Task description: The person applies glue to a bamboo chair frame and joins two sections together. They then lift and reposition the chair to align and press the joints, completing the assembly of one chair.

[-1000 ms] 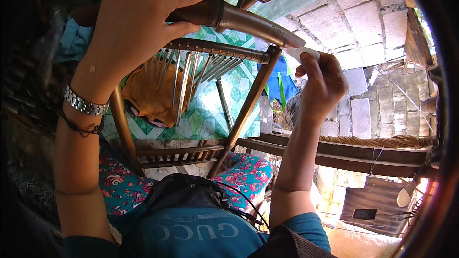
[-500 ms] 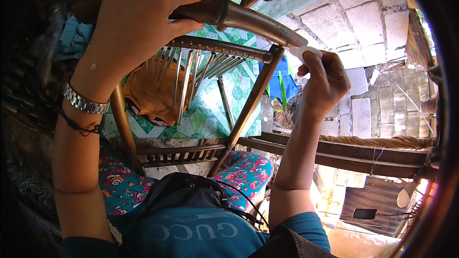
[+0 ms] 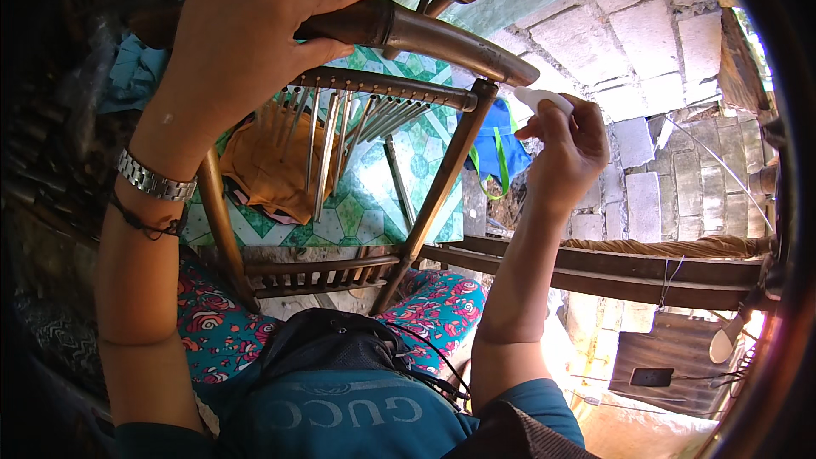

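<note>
A thick dark-brown bamboo rail (image 3: 442, 44) crosses the upper middle, part of a bamboo frame. My left hand (image 3: 242, 38) grips this rail, index finger and thumb on either side of it. Just off the rail's right end, my right hand (image 3: 569, 138) pinches a small white piece (image 3: 544, 100), perhaps folded cloth or paper; its kind cannot be made out. Whether the white piece touches the rail end is unclear. Below the rail, a thinner bamboo crossbar (image 3: 399, 87) carries a row of hanging silvery metal tubes (image 3: 325, 153).
An orange-brown cloth (image 3: 276, 161) lies behind the tubes on a green patterned surface (image 3: 365, 212). A slanted bamboo leg (image 3: 446, 178) stands between my arms. At the right are a blue bag (image 3: 493, 140) with a green strap, a long dark beam (image 3: 629, 276) and a phone (image 3: 652, 376).
My right hand has shifted slightly left and up, with the white piece tilted differently. The bamboo rail and my left hand have moved slightly leftward in view.
</note>
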Demonstrator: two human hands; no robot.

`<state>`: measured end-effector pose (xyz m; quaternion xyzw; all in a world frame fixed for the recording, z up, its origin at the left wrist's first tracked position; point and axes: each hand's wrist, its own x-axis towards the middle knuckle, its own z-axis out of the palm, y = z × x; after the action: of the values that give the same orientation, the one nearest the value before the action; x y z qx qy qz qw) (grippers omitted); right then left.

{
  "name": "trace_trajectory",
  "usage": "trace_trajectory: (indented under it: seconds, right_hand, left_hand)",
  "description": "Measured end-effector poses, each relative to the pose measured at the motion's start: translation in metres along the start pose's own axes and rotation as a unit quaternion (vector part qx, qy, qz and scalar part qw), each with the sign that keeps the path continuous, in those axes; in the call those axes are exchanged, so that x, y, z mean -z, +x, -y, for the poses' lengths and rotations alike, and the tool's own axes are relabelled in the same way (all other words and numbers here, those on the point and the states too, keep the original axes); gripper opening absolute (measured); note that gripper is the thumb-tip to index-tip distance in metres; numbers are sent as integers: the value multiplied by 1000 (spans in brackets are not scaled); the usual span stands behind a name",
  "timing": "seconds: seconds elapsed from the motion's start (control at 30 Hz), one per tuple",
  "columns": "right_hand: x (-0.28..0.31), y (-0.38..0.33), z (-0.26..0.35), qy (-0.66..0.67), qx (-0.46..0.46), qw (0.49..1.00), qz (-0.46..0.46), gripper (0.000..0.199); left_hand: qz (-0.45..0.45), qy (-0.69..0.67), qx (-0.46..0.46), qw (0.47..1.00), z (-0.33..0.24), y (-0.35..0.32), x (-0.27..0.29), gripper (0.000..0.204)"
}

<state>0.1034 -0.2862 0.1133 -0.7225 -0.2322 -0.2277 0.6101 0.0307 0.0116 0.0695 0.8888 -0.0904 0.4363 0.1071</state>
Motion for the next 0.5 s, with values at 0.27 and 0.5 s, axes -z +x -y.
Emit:
trace_trajectory:
  seconds: [0.27,0.5]
  right_hand:
    - [32,3,-22,284,-208,931,-100,34]
    - [24,-5,-20,239,-137,961,3,31]
  left_hand:
    - [4,7,0,1000,1,-1,0,46]
    - [-3,-4,-15,1000,6,-3,-6,49]
